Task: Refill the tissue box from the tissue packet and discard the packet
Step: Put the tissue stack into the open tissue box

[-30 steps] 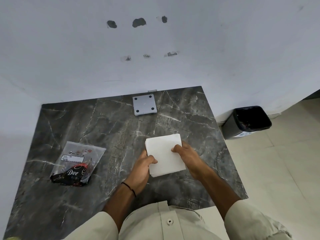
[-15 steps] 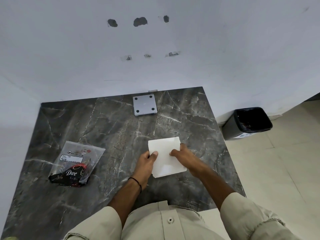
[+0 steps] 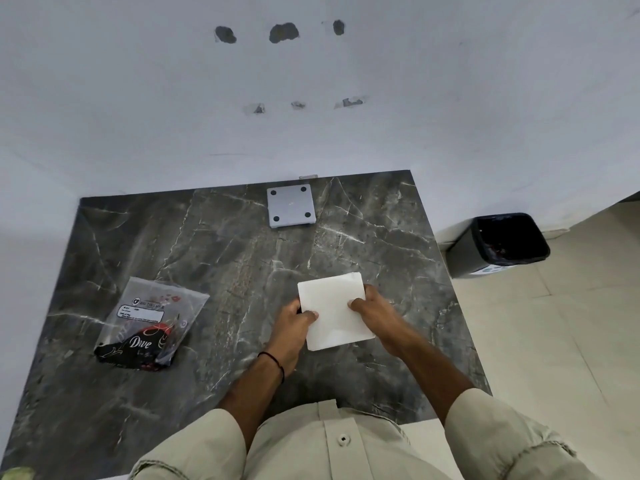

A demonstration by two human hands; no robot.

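On the near right part of the dark marbled surface (image 3: 214, 244), I see a white stack of tissues (image 3: 334, 311), square and flat, held between both hands. My left hand (image 3: 291, 325) grips its left edge, thumb lying on top of the stack and the other fingers (image 3: 297, 306) curled around the side and under, out of sight. My right hand (image 3: 375, 315) takes the opposite edge the same way, thumb pressed on the upper face near the middle of that side. Both sets of fingers are closed narrowly onto the stack. Whether the stack is resting on the surface or lifted slightly off it, I cannot tell from this angle. A thin black band (image 3: 273, 362) circles the left wrist, and beige sleeves (image 3: 512, 441) are rolled back on both forearms.

Well apart to the left lies the tissue packet (image 3: 149, 323), a clear plastic bag with a white label near its top and a dark printed section crumpled at its lower end; it looks slack and flattened. Toward the far edge of the surface, close to the white wall (image 3: 450, 98), sits a grey square plate (image 3: 291, 206) with four dark dots at its corners. Off the surface to the right, on the tiled floor (image 3: 571, 341), stands a black waste bin (image 3: 498, 244) lined with a dark bag, set against the wall.
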